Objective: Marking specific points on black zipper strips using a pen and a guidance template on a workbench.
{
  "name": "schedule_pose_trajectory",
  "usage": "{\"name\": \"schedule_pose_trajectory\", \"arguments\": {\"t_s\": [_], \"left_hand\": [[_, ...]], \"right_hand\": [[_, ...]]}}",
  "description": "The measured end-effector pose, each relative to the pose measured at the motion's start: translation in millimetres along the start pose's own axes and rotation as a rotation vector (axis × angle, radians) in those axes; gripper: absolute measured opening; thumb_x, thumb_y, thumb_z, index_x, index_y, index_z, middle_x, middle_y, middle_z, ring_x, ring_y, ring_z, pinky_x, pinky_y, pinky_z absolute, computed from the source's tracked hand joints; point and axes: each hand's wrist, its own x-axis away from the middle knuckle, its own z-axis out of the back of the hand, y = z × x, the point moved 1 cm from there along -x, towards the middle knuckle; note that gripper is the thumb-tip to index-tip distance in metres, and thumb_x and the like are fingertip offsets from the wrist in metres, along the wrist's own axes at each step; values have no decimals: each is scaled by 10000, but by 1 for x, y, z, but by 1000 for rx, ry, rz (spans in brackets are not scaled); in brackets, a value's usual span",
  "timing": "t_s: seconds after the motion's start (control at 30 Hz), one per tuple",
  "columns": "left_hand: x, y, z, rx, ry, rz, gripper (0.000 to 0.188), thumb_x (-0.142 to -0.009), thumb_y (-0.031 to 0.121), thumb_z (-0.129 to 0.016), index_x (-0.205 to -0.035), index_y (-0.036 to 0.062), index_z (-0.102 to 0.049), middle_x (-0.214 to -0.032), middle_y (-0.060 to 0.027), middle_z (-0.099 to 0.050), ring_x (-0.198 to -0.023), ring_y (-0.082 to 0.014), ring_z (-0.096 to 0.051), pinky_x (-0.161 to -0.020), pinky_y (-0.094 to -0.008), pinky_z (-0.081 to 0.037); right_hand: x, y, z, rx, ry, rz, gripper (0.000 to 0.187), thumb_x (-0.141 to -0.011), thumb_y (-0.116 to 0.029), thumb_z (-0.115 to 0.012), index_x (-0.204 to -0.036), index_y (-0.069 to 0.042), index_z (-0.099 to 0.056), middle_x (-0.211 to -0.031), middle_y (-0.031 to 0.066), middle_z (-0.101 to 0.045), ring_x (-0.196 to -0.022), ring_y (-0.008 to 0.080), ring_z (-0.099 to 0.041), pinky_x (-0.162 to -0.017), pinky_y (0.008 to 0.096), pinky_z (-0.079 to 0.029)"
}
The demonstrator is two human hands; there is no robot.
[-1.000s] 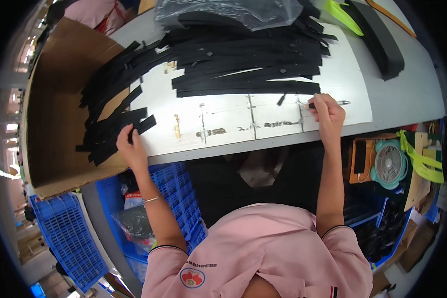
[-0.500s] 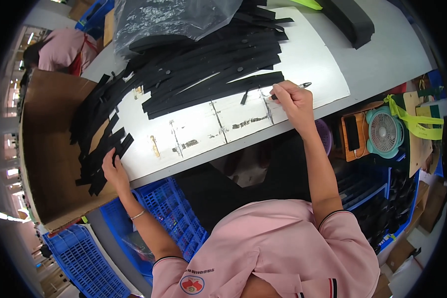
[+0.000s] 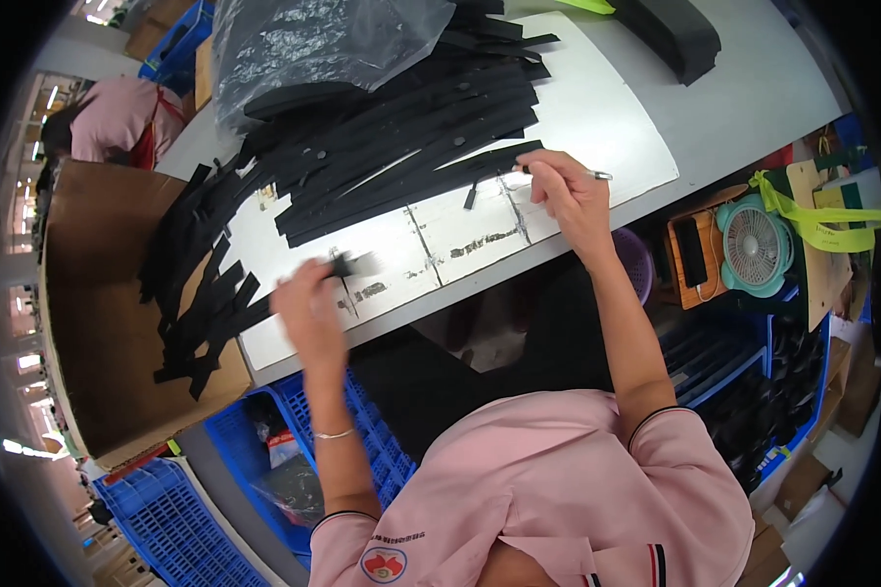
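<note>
Over the left part of the white board point(image 3: 646, 147), my left hand point(image 3: 308, 311) is closed on a black strip point(image 3: 256, 313). One end of it sticks out past my fingers, smeared by motion, while the rest trails left toward the carton. My right hand point(image 3: 570, 201) pinches a pen point(image 3: 599, 176) above the board's right part, near a marked line. Many flat black strips point(image 3: 401, 147) lie piled across the board just beyond both hands. A short black piece point(image 3: 471, 197) rests at the pile's near edge.
An open cardboard carton point(image 3: 98, 293) with strips hanging into it stands at the left. A clear plastic bag point(image 3: 313, 59) covers the pile's far side. Blue crates point(image 3: 181, 519) sit below left. A teal fan point(image 3: 757, 249) and phone point(image 3: 691, 256) are at the right; a co-worker point(image 3: 127, 122) bends at far left.
My left hand has moved right from the carton's edge onto the board, bringing a black strip. My right hand, still with the pen, has shifted slightly up and left.
</note>
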Motion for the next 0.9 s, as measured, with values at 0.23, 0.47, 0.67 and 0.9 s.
{"name": "schedule_pose_trajectory", "arguments": {"t_s": [0.23, 0.47, 0.67, 0.9], "left_hand": [[-2, 104, -81, 192, -30, -169, 149, -954, 16, -659, -1092, 38, -709, -1225, -109, -706, -1232, -330, -632, -1058, -464, -457], [4, 108, -74, 296, -34, -70, 275, -962, 22, -668, -1237, 21, -688, -1350, -145, -655, -1353, -366, -556, -1184, -527, -355], [35, 69, -49, 106, -123, 1, 457, -1001, 104, -658, -1443, 6, -593, -1520, -164, -561, -1483, -391, -435, -1240, -608, -196], [56, 48, -24, -47, -122, 172, 534, -1014, 215, -655, -1495, 11, -545, -1597, -170, -473, -1551, -401, -305, -1246, -643, -37]], "right_hand": [[39, -1, -18, 357, 0, 375, 267, -927, -51, -724, -1193, -66, -743, -868, 90, -745, -721, 215, -693, -664, 331, -511], [79, 1, -37, 819, -226, 648, 489, -826, -115, -807, -1293, -94, -664, -1258, 97, -716, -1262, 283, -633, -1069, 487, -444], [56, 10, 12, 972, -204, 585, 522, -856, -148, -802, -1350, -107, -639, -1390, 83, -673, -1376, 280, -563, -1205, 527, -316], [46, 16, 41, 967, -156, 595, 342, -936, -100, -729, -1273, -65, -686, -1352, 74, -708, -1356, 300, -574, -1194, 483, -349]]}}
